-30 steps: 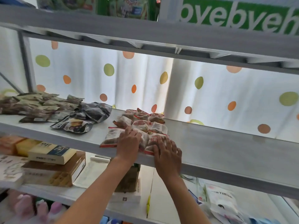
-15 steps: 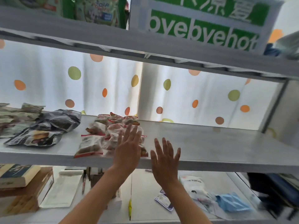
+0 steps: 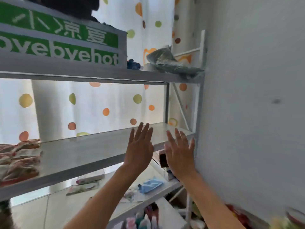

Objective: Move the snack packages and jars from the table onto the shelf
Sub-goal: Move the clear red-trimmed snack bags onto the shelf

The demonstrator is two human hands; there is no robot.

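My left hand (image 3: pixel 140 149) and right hand (image 3: pixel 179 154) are both raised with palms forward, fingers spread and empty, gripping nothing. They hang side by side in front of the right end of the middle shelf (image 3: pixel 92 151), the left hand's fingertips overlapping its front edge, the right hand just beside the grey wall (image 3: pixel 255 96) that bounds the unit on that side. Both bare forearms rise from the lower edge of the view.

The snack packages (image 3: pixel 19 156), red-and-white wrapped, lie in a heap at the far left of that same shelf, well apart from either hand; the stretch of board between them and my hands is bare. I can see no jars clearly in this view.

Above, the upper shelf (image 3: pixel 102 75) carries a grey box with green lettering (image 3: pixel 62 42) on the left and a crumpled dark plastic bag (image 3: pixel 170 61) near the right post. Behind the unit hangs a white curtain with coloured dots (image 3: pixel 105 111). Below my wrists, a lower shelf (image 3: pixel 165 189) holds a blue packet (image 3: pixel 151 184) and some flat, blurred wrappers. At the bottom right corner something red and yellow shows, too blurred to name.
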